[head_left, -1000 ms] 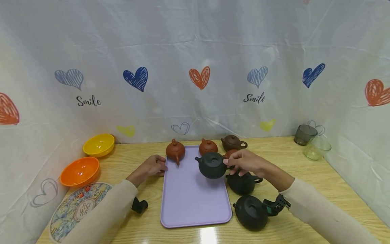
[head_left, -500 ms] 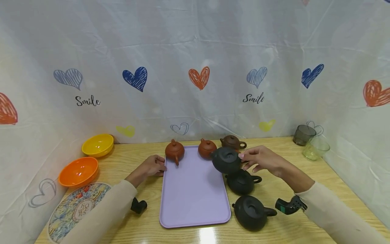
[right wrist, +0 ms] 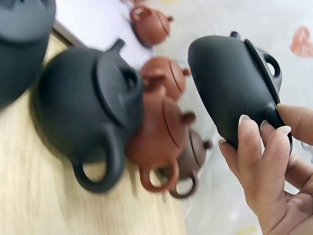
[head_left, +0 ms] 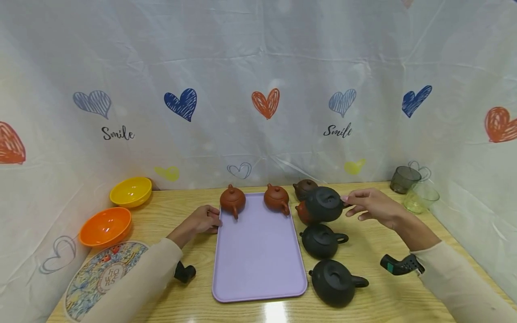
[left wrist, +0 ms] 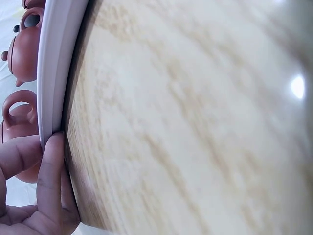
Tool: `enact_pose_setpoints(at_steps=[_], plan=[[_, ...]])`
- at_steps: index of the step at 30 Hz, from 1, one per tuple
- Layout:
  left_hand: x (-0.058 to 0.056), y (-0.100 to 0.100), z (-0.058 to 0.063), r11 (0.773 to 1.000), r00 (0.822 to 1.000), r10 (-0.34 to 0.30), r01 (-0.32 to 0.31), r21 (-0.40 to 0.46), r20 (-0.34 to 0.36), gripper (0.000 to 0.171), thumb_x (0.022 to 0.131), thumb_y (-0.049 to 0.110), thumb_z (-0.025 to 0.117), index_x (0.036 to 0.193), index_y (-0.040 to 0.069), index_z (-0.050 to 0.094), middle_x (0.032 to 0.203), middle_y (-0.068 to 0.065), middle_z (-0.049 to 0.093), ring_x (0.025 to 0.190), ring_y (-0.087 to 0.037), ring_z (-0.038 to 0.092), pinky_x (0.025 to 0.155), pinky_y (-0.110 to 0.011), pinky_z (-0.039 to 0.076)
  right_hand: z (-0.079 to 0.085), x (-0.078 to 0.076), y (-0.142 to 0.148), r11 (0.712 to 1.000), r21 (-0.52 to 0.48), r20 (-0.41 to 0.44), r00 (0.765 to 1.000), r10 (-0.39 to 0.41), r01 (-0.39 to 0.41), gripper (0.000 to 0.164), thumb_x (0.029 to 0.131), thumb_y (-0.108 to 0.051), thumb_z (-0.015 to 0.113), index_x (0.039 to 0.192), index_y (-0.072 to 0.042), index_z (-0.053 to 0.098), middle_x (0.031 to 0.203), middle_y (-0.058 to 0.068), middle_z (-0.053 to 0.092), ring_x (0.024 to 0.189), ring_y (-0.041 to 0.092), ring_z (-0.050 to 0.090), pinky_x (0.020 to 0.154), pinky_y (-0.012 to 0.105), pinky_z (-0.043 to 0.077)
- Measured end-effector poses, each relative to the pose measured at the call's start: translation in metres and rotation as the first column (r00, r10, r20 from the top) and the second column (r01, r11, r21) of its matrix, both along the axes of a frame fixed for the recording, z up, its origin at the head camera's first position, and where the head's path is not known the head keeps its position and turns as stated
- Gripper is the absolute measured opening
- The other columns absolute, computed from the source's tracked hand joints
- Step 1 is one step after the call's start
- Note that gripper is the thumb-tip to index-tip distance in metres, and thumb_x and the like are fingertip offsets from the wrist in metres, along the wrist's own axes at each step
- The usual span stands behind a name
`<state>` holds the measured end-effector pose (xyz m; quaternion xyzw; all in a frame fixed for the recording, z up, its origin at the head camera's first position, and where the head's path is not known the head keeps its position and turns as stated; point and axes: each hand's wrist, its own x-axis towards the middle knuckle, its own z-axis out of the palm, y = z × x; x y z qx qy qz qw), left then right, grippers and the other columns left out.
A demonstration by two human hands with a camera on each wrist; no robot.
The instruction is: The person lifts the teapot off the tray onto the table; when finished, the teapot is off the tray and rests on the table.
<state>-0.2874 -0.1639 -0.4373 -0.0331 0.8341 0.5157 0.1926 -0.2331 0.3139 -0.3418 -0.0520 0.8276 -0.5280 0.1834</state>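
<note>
My right hand [head_left: 369, 205] grips a black teapot [head_left: 324, 204] by its handle, fingers and thumb closed at that end. The right wrist view shows this teapot [right wrist: 230, 83] raised and tilted, apart from the others. At the far left edge of a lilac tray [head_left: 258, 260], my left hand [head_left: 202, 220] pinches the rim, thumb above and fingers at the side. Two reddish-brown teapots [head_left: 233, 200] sit at the tray's far end. Another reddish-brown teapot [head_left: 304, 214] is partly hidden behind the held one.
Two black teapots [head_left: 319, 241] stand right of the tray, and a dark brown teapot [head_left: 304, 188] stands at the back. Orange [head_left: 106, 227] and yellow bowls and a patterned round mat [head_left: 109, 278] lie left. Two see-through cups [head_left: 405, 179] stand far right.
My right hand has carried the black teapot rightward, from over the tray to beyond its right edge. The left hand stays at the tray's rim.
</note>
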Motion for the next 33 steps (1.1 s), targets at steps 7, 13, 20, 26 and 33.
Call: enact_pose_setpoints(at_steps=[7,13,20,26,33], plan=[[0.0,0.0,0.0,1.0,1.0,0.001,-0.001,-0.005,-0.001,0.044,0.089,0.0,0.067,0.129,-0.007,0.049,0.113,-0.019,0.056,0.091,-0.022,0.063,0.078,-0.031,0.061,-0.004,-0.011,0.026,0.999,-0.004,-0.033,0.999,-0.04,0.039,0.018,0.104,-0.031,0.055,0.106,-0.021,0.071,0.107,-0.01,0.064,0.09,0.01,0.069,0.071,0.027,0.057],[0.001,0.0,-0.001,1.0,1.0,0.002,-0.002,-0.002,-0.003,0.042,0.089,0.0,0.067,0.127,-0.007,0.05,0.112,-0.019,0.056,0.09,-0.022,0.062,0.077,-0.031,0.061,-0.012,-0.021,0.047,0.995,-0.026,-0.032,0.995,-0.094,0.093,0.017,0.104,-0.03,0.055,0.103,-0.028,0.072,0.099,-0.011,0.067,0.087,0.007,0.07,0.068,0.025,0.057],[0.001,-0.001,-0.001,1.0,1.0,0.007,-0.007,-0.005,-0.002,0.042,0.088,0.0,0.068,0.127,-0.006,0.051,0.111,-0.018,0.057,0.089,-0.021,0.063,0.076,-0.03,0.061,-0.023,-0.035,0.063,0.99,-0.045,-0.033,0.99,-0.139,0.137,0.016,0.104,-0.029,0.055,0.1,-0.027,0.071,0.097,-0.013,0.067,0.085,0.004,0.069,0.068,0.022,0.056],[0.0,0.0,-0.003,1.0,1.0,0.01,-0.01,0.004,0.009,0.042,0.089,0.001,0.068,0.127,-0.006,0.051,0.111,-0.017,0.057,0.088,-0.02,0.062,0.075,-0.029,0.06,-0.034,-0.045,0.075,0.987,-0.048,-0.02,0.988,-0.155,0.154,0.014,0.104,-0.03,0.056,0.102,-0.029,0.069,0.098,-0.016,0.067,0.086,0.004,0.069,0.068,0.024,0.057],[0.0,0.0,-0.001,1.0,1.0,0.017,-0.017,0.014,0.009,0.041,0.09,0.0,0.067,0.127,-0.006,0.05,0.112,-0.018,0.057,0.088,-0.02,0.063,0.075,-0.029,0.06,-0.047,-0.054,0.085,0.989,-0.009,-0.042,0.988,-0.149,0.149,0.015,0.102,-0.036,0.059,0.099,-0.028,0.071,0.096,-0.015,0.067,0.087,0.005,0.069,0.072,0.029,0.057]])
